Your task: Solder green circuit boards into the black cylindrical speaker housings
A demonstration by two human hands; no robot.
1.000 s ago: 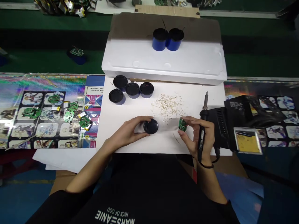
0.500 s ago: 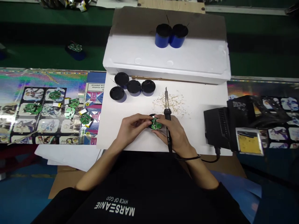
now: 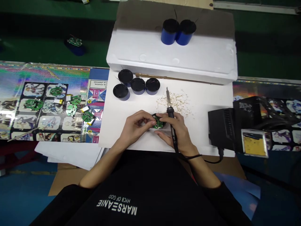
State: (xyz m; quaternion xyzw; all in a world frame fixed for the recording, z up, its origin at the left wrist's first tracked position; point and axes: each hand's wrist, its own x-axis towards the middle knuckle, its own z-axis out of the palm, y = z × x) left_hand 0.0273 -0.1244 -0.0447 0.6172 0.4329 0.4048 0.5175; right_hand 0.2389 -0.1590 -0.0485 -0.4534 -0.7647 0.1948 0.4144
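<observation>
The white work sheet [image 3: 199, 125] lay on the bench against a foam block [image 3: 207, 53], with four black-topped blue cells [image 3: 137, 86] near its far left corner and solder scraps [image 3: 175, 102] mid-sheet. Toward the front edge, the left hand [image 3: 136, 127] held a narrow pinch on a green circuit board [image 3: 159, 123] seated on a black-topped cell [image 3: 154, 115]. The right hand [image 3: 177, 131] held a soldering iron [image 3: 171, 114] pen-fashion, its tip pointing away from the board, and steadied the board with its fingers [image 3: 164, 117]. Step judged as positioning the board for soldering; the next move called for turning the tip onto a joint.
</observation>
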